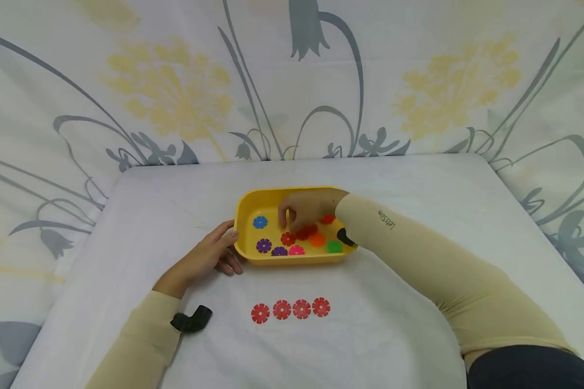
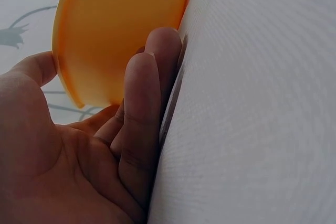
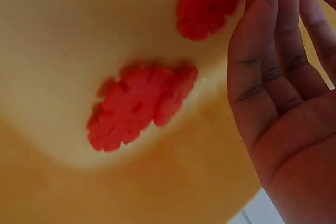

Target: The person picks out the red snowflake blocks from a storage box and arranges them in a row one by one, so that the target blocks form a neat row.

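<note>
While the tray [image 1: 297, 261] is held at its left end by the left hand [image 1: 206, 258], red discs [image 1: 288, 239] are approached by the nearer right hand [image 1: 309, 208], mid-frame, just below its bent fingers; any pinch can't be told.

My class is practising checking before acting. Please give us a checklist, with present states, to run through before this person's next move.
1. Yellow tray held by left hand: ok.
2. Right hand inside tray: ok.
3. Red discs available inside: ok.
4. Row of red discs on table, none overlapping: ok.
5. Tray contents one colour: not ok, blue disc there too.
6. Disc gripped by right hand: cannot tell.
</note>
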`<state>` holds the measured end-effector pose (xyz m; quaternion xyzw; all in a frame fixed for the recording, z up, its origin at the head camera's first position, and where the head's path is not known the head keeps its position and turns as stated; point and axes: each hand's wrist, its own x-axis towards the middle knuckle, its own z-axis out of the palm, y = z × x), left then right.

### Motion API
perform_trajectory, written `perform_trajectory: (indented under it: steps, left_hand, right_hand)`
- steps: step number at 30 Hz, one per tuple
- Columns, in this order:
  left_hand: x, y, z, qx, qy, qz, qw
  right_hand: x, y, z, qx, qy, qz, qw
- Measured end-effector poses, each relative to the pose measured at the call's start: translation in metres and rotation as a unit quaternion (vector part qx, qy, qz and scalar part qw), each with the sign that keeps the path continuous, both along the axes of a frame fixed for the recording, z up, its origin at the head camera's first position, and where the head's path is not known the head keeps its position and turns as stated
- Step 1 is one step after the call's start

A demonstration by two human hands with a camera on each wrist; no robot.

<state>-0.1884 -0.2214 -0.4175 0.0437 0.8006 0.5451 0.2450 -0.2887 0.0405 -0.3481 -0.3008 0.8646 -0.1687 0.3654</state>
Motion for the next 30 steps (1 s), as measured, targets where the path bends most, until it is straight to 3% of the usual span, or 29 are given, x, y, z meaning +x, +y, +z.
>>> perform_trajectory:
  steps: [5, 15, 24, 30]
  left_hand:
    - [-0.001, 0.001, 0.000, -0.002, -0.008, 0.001, 1.0000]
    - [0.004, 0.002, 0.002, -0.002, 0.000, 0.001, 1.0000]
    - [0.004, 0.003, 0.002, 0.003, 0.001, -0.002, 1.0000]
    - [0.002, 0.002, 0.004, 0.003, 0.001, -0.001, 1.0000]
  right_hand:
    - [0.005, -0.008, -0.007, 0.032, -0.004, 0.007, 0.9994]
    - [0.010, -0.010, -0.017, 0.011, 0.000, 0.017, 0.9998]
    - [0.015, -0.009, -0.012, 0.012, 0.010, 0.017, 0.9997]
    - [0.016, -0.004, 0.004, -0.014, 0.022, 0.007, 0.9996]
